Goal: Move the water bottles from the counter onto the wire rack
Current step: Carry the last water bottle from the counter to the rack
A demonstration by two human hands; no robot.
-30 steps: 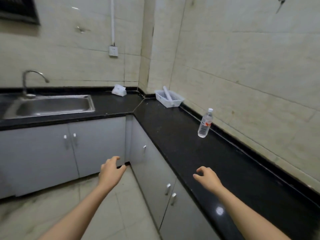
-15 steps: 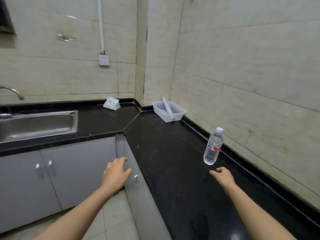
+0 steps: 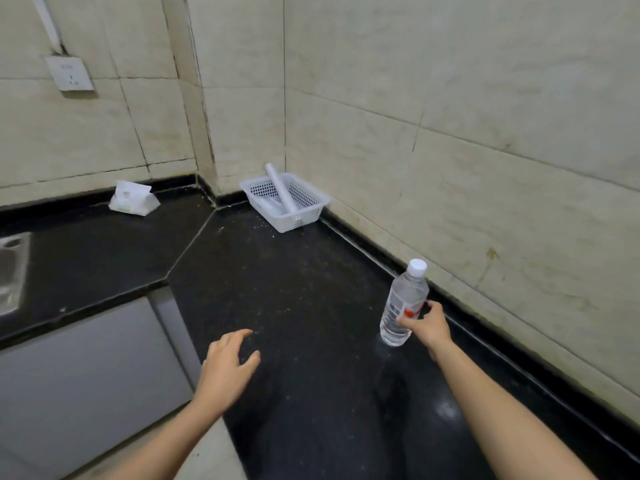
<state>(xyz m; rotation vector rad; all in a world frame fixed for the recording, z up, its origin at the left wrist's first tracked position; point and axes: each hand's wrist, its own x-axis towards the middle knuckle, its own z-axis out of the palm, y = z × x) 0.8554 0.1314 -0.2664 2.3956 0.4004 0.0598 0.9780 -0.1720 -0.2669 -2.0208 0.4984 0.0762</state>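
Right hand (image 3: pixel 429 329) has closed on the water bottle (image 3: pixel 403 299), ready to lift. Left hand (image 3: pixel 227 367) hovers empty, relaxed.

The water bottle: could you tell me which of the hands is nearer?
Right. The right hand grips the water bottle at its label; the left hand hovers apart, over the counter front edge.

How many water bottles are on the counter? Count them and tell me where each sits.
1. The water bottle stands on the black counter beside the tiled wall, gripped by the right hand. Others may be out of view.
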